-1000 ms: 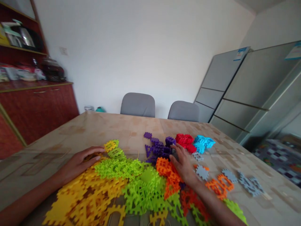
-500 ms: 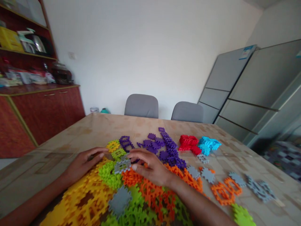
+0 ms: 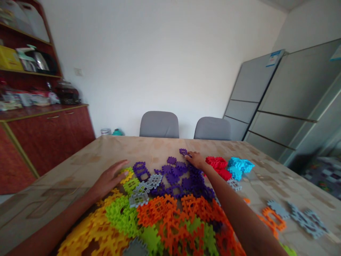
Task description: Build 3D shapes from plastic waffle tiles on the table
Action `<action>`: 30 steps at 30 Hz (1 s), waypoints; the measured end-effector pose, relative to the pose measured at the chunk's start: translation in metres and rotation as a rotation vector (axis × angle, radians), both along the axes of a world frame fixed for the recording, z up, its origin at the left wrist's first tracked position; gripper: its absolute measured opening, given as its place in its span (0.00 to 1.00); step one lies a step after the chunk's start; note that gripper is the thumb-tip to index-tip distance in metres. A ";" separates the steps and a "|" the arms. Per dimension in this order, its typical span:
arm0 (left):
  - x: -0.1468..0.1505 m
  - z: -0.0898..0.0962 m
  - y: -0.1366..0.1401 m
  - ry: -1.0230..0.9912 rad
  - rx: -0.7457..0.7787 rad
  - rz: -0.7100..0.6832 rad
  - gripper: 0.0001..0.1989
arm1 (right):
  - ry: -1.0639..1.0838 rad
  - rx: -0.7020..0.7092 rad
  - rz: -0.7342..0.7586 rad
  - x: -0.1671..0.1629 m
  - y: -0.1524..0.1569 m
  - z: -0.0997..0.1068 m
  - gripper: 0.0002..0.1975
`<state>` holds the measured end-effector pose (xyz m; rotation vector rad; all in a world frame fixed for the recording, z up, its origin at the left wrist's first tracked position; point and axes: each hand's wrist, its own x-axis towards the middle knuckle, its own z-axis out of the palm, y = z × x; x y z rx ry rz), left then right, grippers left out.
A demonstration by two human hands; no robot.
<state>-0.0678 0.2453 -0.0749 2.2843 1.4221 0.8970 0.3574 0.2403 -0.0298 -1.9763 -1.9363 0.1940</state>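
Observation:
My left hand rests at the left of the pile. Its fingers are apart, with the thumb at a yellow notched building tile. A lime-green window tile and several grey window tiles lie just to the right of it. My right hand reaches to the far end of the purple tiles, its bent fingers closed at the edge of a purple tile. Beside its fingertips lies a purple window tile. More purple tiles are spread below.
Yellow tiles, green tiles and orange tiles heap up at the near side. Red tiles and blue tiles stand right of my right hand. Grey tiles lie at the right. Two chairs stand behind the table.
My right hand has left the grey window tiles, which now lie in a row, and moved far right to the purple tiles. My left hand has stayed beside the yellow tile.

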 end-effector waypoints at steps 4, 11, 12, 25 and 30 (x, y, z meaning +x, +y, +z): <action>-0.001 -0.004 0.003 0.057 0.021 -0.068 0.36 | -0.062 -0.057 -0.047 -0.006 0.019 -0.002 0.17; -0.003 -0.008 0.002 0.129 0.027 -0.123 0.34 | -0.033 -0.086 0.074 -0.029 0.022 -0.010 0.18; -0.003 -0.008 0.002 0.128 0.026 -0.134 0.34 | -0.015 -0.078 0.119 -0.034 0.018 -0.012 0.18; -0.001 0.011 -0.013 -0.124 -0.117 -0.118 0.33 | 0.335 0.088 0.805 -0.123 -0.086 0.004 0.16; -0.007 0.014 -0.017 -0.247 -0.195 -0.017 0.33 | 0.131 0.214 0.465 -0.070 -0.085 0.035 0.13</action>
